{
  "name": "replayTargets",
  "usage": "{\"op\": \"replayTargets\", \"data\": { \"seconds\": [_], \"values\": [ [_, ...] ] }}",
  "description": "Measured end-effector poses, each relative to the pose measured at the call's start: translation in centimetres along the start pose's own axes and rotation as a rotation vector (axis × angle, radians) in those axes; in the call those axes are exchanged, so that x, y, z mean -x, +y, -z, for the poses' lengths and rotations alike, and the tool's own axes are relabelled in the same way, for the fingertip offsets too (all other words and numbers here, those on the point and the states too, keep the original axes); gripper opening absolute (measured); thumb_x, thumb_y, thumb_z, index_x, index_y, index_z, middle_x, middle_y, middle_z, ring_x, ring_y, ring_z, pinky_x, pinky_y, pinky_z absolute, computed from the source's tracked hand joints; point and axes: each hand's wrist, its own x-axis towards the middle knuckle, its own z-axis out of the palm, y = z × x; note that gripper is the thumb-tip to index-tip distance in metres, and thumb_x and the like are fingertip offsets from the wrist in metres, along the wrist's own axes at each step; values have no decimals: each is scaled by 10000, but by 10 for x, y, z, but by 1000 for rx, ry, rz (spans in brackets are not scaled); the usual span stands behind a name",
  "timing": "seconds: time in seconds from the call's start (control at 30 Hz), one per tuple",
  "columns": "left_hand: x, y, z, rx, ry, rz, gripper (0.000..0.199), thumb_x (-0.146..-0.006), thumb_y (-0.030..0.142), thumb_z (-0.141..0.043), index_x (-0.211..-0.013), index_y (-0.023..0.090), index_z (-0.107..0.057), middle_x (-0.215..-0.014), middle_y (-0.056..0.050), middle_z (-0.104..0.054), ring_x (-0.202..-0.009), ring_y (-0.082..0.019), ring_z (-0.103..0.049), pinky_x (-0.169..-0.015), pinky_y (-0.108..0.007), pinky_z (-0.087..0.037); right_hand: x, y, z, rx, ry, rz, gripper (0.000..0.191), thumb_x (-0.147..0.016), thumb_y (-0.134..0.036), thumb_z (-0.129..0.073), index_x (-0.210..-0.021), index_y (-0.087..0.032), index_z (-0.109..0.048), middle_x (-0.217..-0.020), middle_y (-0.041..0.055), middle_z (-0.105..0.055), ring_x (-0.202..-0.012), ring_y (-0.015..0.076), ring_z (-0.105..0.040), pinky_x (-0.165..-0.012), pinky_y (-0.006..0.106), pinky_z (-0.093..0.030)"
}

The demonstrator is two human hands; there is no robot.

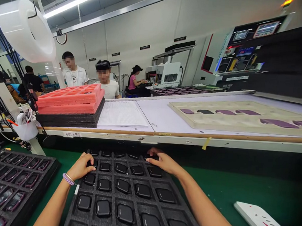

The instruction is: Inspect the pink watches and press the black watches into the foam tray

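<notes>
A black foam tray (131, 203) lies in front of me, its compartments holding several black, rounded-square watch-like cases (125, 213). My left hand (82, 167), with a purple coil band at the wrist, grips the tray's left side near the far end, fingers curled over the rim into a compartment. Opposite it, my right hand (164, 162) holds the far right side, thumb over the edge compartment and index finger bent. Cases under both hands are partly covered. The tray's far end sits in the shadow beneath a raised shelf (180, 135).
At left, another foam tray (46, 167) carries purple-rimmed pieces. A white power strip (259, 217) lies at right on the green bench (213, 186). Shelf items include pink foam trays (69, 98), a paper sheet (123, 113) and a beige tray (233, 125). Several people sit or stand beyond.
</notes>
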Motion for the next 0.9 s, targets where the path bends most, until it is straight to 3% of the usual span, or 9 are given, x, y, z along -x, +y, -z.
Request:
{"op": "replayTargets", "data": {
  "seconds": [0.2,0.37,0.47,0.57,0.7,0.8,0.9],
  "values": [
    [0,0,-1,-12,-2,-8,216,-824,216,-718,-810,199,-504,-978,-22,-632,-972,-220,-507,-896,-322,-396,-1,0,-2,82,-60,-6,349,-792,-560,-553,-862,-221,-504,-930,59,-638,-775,221,-560,-695,309,-448],
    [4,-1,-4,-60,2,6,193,-836,212,-713,-840,198,-521,-994,-27,-625,-985,-223,-515,-902,-334,-412,-4,-13,3,237,-116,-35,204,-818,-407,-599,-840,-210,-547,-879,68,-656,-822,255,-609,-755,335,-465],
    [6,7,-1,-127,41,9,170,-824,180,-709,-890,198,-553,-1074,-56,-602,-1021,-253,-508,-975,-412,-390,-6,-42,4,379,-103,-63,113,-800,-249,-603,-899,-195,-594,-926,118,-674,-894,314,-623,-796,403,-454],
    [-1,23,0,-186,71,-29,210,-806,131,-701,-964,213,-590,-1209,-75,-567,-1131,-292,-471,-1104,-522,-266,-6,-87,-8,464,-104,12,267,-812,-124,-532,-1059,-187,-611,-1106,159,-659,-1067,356,-590,-886,471,-413],
    [-19,42,-7,-195,-33,-124,316,-739,128,-772,-988,255,-626,-1051,-28,-651,-1127,-286,-500,-1165,-554,-187,-2,-143,-44,469,-235,199,231,-825,-183,-651,-1045,-239,-609,-1103,72,-665,-1094,294,-588,-941,410,-393],
    [-31,42,-13,-187,-106,-136,353,-696,120,-795,-980,262,-642,-981,-15,-674,-1080,-286,-534,-1157,-587,-196,3,-160,-65,484,-291,218,197,-828,-163,-677,-1003,-216,-603,-1110,87,-656,-1064,294,-606,-912,397,-409],
    [-35,36,-13,-165,-139,-130,325,-725,168,-784,-1010,254,-652,-1020,-32,-680,-1061,-282,-552,-1084,-511,-340,6,-160,-70,485,-296,196,178,-871,-151,-644,-1032,-206,-589,-1145,100,-646,-1076,293,-605,-899,396,-416]
  ]
}}
